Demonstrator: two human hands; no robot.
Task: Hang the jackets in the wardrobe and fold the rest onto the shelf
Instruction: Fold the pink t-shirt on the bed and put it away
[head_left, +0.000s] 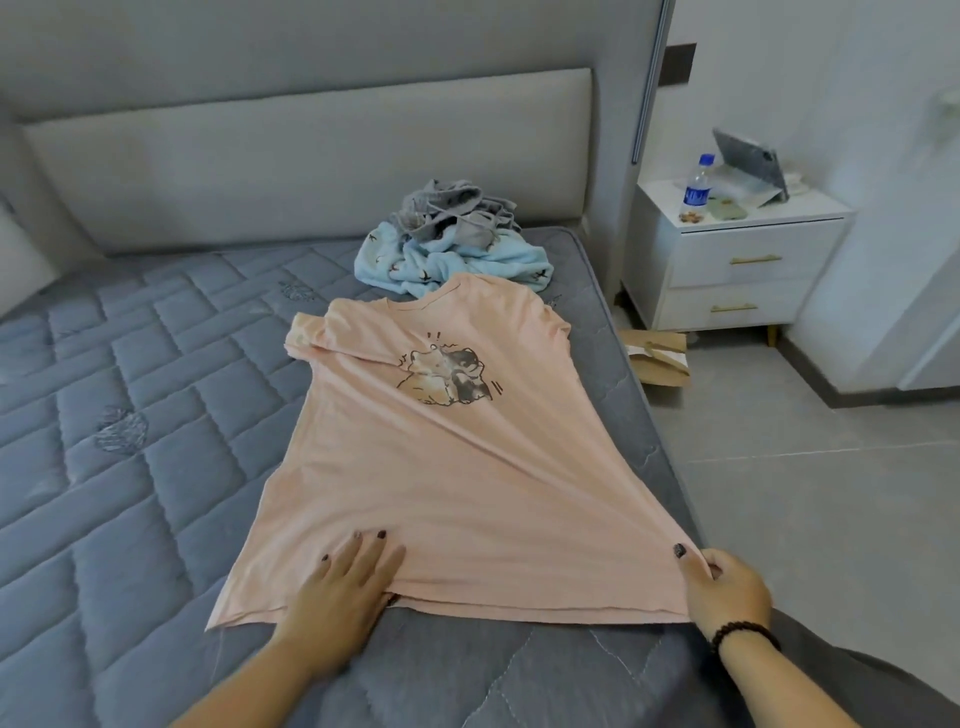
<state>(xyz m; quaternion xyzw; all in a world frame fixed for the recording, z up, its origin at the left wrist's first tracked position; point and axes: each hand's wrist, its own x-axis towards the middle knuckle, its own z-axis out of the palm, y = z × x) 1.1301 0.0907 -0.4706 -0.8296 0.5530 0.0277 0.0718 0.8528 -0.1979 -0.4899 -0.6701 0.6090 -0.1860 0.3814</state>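
Observation:
A pink T-shirt (415, 467) with a cartoon print lies spread face up on the grey quilted mattress (130, 415), collar toward the headboard. My left hand (343, 587) lies flat on its hem, fingers straight, pressing the cloth down. My right hand (724, 587) grips the hem's right corner at the mattress edge, pulling the fabric into taut creases. Behind the shirt sits a crumpled pile: a light blue patterned garment (457, 260) with a grey garment (457, 213) on top.
A padded headboard (311, 171) runs along the back. Right of the bed stands a white nightstand (737, 260) carrying a water bottle (697, 187) and a propped tablet (748, 161). A brown paper bag (657, 356) lies on the tiled floor beside the bed.

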